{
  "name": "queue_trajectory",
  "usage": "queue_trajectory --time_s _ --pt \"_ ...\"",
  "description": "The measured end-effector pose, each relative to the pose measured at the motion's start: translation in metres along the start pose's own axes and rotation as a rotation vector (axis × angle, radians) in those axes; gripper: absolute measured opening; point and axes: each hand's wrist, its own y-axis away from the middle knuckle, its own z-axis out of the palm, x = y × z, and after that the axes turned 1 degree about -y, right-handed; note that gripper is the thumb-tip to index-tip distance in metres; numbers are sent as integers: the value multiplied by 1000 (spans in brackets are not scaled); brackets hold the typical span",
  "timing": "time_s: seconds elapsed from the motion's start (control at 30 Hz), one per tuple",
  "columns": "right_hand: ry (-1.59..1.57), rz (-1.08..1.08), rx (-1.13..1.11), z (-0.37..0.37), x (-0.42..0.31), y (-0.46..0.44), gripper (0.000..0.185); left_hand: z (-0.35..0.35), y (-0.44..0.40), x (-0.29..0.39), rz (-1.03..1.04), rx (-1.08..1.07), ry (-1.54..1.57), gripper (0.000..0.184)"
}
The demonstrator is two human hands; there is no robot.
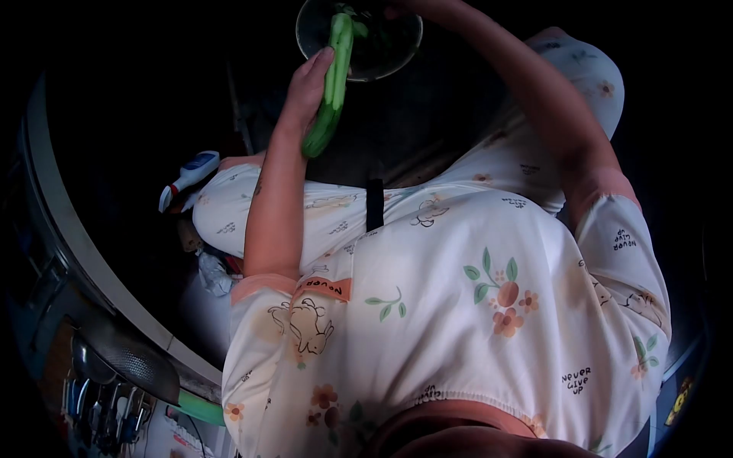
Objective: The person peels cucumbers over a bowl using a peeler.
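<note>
My left hand is closed round a long green vegetable, which looks like a cucumber or squash. Its upper part is pale, as if peeled, and its lower end is dark green. The upper end reaches over a round bowl at the top, where dark green pieces lie. At the bowl's upper right is my right hand, dim and partly cut off by the frame edge. Whether its fingers hold anything cannot be made out.
A white and blue spray bottle lies left of my knee, with a crumpled plastic bag below it. A curved pale edge runs down the left side. Several utensils are at the lower left.
</note>
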Motion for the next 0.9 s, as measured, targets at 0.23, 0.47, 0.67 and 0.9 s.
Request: queue_trajectory --time_s 0.23,0.47,0.67,0.9 --pt "-55 44 -19 7 -15 13 17 -6 -5 5 207 118 252 38" --pt "26 28 -71 24 3 20 20 9 10 43 472 107 483 37" --pt "-161 41 171 52 3 29 25 12 24 51 468 -69 659 42" --pt "-190 -221 -154 53 6 19 18 27 27 44 23 -200 396 44"
